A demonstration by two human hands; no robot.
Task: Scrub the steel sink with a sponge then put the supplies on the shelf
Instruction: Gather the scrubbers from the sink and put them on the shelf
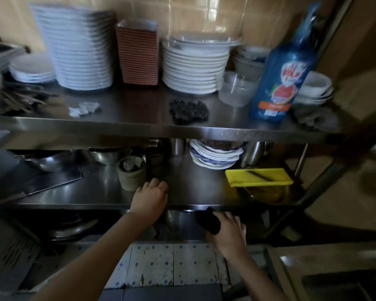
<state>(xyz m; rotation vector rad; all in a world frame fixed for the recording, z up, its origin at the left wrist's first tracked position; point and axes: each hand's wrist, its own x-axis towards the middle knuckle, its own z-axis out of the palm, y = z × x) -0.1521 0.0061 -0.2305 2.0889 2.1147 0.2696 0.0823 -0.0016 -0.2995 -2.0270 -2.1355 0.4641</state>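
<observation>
- Near right: steel sink (326, 260) corner, dim, only partly in view
- Right hand (227, 232) just below middle shelf (100, 190) lip, fingers wrapped round dark sponge (210, 222)
- Sponge looks soft, light, probably wet and limp; best bunched whole in palm, not pinched by corner
- Left hand (151, 195) knuckles-up on middle shelf front, fingers curled under; holding anything or not, cannot tell
- Far, top shelf (128, 124): black scourer (189, 111) centre
- Blue detergent bottle (280, 83) far right, upright, tall, likely slick; grip round waist
- Plate stack (195, 66) behind, fragile

Blur and cut-offs
Bottle (280, 79) label unreadable; sink (313, 260) cut off near right; dark wad (211, 222) in the right hand (227, 233) cannot be identified.
</observation>
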